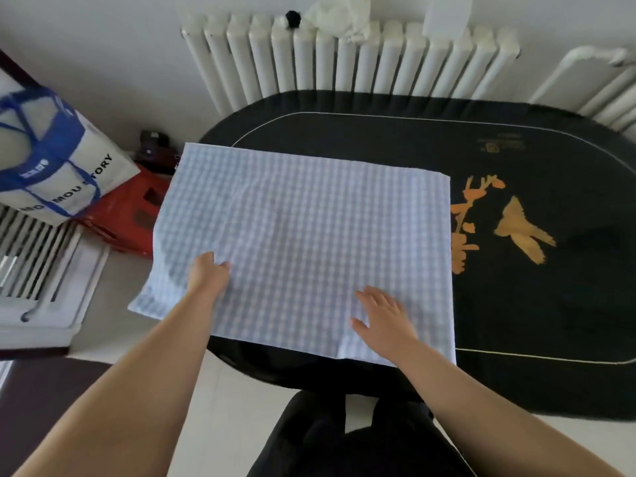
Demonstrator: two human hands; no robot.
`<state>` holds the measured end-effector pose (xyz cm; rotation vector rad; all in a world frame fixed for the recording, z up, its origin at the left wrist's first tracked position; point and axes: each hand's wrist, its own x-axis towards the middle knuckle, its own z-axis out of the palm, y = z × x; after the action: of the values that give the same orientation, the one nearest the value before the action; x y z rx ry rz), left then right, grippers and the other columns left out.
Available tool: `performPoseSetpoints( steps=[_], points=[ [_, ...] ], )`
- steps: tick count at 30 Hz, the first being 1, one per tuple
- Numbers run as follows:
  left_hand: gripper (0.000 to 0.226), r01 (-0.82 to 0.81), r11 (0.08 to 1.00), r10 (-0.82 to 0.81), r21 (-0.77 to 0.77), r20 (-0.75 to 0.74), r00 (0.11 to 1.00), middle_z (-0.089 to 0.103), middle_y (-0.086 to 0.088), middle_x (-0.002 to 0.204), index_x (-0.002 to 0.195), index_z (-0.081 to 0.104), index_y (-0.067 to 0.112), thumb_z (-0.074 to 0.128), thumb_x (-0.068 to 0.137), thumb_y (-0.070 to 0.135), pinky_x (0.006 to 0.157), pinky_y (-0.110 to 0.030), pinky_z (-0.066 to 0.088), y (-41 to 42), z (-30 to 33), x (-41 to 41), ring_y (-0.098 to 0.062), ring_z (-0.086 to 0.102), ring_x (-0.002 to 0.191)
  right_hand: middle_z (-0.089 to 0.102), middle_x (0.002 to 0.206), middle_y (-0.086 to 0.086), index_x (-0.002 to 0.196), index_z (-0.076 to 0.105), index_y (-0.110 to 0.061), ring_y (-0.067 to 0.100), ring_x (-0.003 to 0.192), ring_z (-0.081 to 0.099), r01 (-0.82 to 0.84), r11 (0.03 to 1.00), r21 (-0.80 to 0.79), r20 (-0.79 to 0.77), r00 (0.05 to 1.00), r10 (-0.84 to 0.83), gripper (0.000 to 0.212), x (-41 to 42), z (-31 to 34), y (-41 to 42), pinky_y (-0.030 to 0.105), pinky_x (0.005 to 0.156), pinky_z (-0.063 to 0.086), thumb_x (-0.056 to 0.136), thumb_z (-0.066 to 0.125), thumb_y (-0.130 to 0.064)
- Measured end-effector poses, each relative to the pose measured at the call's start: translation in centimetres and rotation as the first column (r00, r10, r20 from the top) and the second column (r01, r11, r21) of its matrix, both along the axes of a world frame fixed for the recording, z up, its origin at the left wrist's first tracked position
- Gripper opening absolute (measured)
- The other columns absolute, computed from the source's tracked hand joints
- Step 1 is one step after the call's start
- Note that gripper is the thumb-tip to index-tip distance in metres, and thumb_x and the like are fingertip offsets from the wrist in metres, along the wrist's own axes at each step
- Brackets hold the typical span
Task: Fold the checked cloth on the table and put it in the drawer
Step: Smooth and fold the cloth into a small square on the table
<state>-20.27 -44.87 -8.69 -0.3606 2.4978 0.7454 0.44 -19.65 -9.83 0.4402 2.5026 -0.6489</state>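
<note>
A pale blue and white checked cloth [303, 235] lies spread flat on the left half of a black oval table [537, 304]. Its left edge hangs over the table's rim. My left hand [208, 275] rests on the cloth near that overhanging left side, fingers curled down against the fabric. Near the cloth's front edge my right hand [385, 318] lies flat with its fingers spread. Neither hand has lifted any of the fabric. No drawer is in view.
A white radiator [344, 60] runs along the wall behind the table, with a crumpled white cloth [340, 18] on top. Left of the table stand a white and blue bag [51, 156], a red crate [127, 218] and a white slatted unit [41, 277].
</note>
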Motion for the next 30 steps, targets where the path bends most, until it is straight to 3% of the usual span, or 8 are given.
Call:
performPoseSetpoints(
  steps=[4, 7, 12, 16, 24, 30],
  points=[
    [0.057, 0.039, 0.998, -0.036, -0.057, 0.039, 0.999, 0.029, -0.014, 0.155, 0.149, 0.026, 0.007, 0.041, 0.100, 0.032, 0.110, -0.042, 0.030, -2.2, -1.3, -1.4, -0.034, 0.028, 0.141, 0.019, 0.158, 0.001, 0.149, 0.023, -0.022, 0.018, 0.146, 0.012, -0.044, 0.999, 0.027, 0.005, 0.999, 0.043, 0.060, -1.1, -0.3, -1.8, 0.038, 0.118, 0.013, 0.096, 0.040, -0.043],
    [0.048, 0.033, 0.996, -0.036, -0.088, -0.025, 0.999, 0.040, -0.024, 0.145, 0.143, 0.033, 0.001, 0.038, 0.101, 0.024, 0.104, -0.043, 0.034, -2.9, -1.4, -2.7, -0.040, 0.040, 0.131, 0.024, 0.156, 0.000, 0.147, 0.027, -0.022, 0.019, 0.145, 0.018, -0.066, 0.997, 0.027, -0.016, 0.998, 0.067, 0.056, -2.3, -0.2, -2.9, 0.036, 0.117, 0.015, 0.096, 0.041, -0.040],
    [0.041, -0.274, 0.956, 0.268, -0.107, -0.074, 0.961, 0.050, -0.027, 0.135, 0.134, 0.044, -0.005, 0.041, 0.096, 0.012, 0.101, -0.042, 0.038, -7.4, -2.1, -4.9, -0.042, 0.048, 0.124, 0.032, 0.152, -0.001, 0.146, 0.029, -0.022, 0.019, 0.139, 0.031, -0.190, 0.982, 0.003, 0.056, 0.980, 0.190, 0.052, -4.9, 0.0, -4.4, 0.035, 0.111, 0.025, 0.097, 0.039, -0.038],
    [0.039, -0.373, 0.925, 0.366, -0.077, -0.093, 0.926, 0.056, -0.027, 0.127, 0.127, 0.052, -0.006, 0.045, 0.091, 0.007, 0.095, -0.041, 0.042, -10.7, -2.9, -6.1, -0.043, 0.053, 0.118, 0.041, 0.147, 0.003, 0.146, 0.029, -0.020, 0.024, 0.131, 0.042, -0.245, 0.969, -0.041, 0.109, 0.963, 0.248, 0.050, -6.7, 0.6, -6.1, 0.038, 0.106, 0.034, 0.098, 0.036, -0.036],
    [0.035, -0.342, 0.936, 0.340, -0.080, -0.044, 0.939, 0.060, -0.027, 0.119, 0.121, 0.056, -0.006, 0.046, 0.092, 0.010, 0.083, -0.038, 0.044, -13.2, -4.2, -8.9, -0.043, 0.057, 0.109, 0.042, 0.146, 0.000, 0.145, 0.031, -0.021, 0.021, 0.129, 0.044, -0.255, 0.965, -0.062, 0.119, 0.958, 0.260, 0.047, -8.4, 0.8, -7.6, 0.036, 0.105, 0.037, 0.100, 0.034, -0.034],
    [0.036, -0.283, 0.958, 0.282, -0.046, -0.024, 0.959, 0.059, -0.028, 0.120, 0.124, 0.055, -0.005, 0.043, 0.094, 0.011, 0.089, -0.041, 0.044, -13.1, -5.0, -10.9, -0.044, 0.056, 0.110, 0.045, 0.143, -0.003, 0.143, 0.035, -0.023, 0.019, 0.126, 0.046, -0.214, 0.974, -0.073, 0.116, 0.968, 0.222, 0.045, -9.5, 0.5, -7.5, 0.034, 0.101, 0.040, 0.100, 0.034, -0.037]
  ],
)
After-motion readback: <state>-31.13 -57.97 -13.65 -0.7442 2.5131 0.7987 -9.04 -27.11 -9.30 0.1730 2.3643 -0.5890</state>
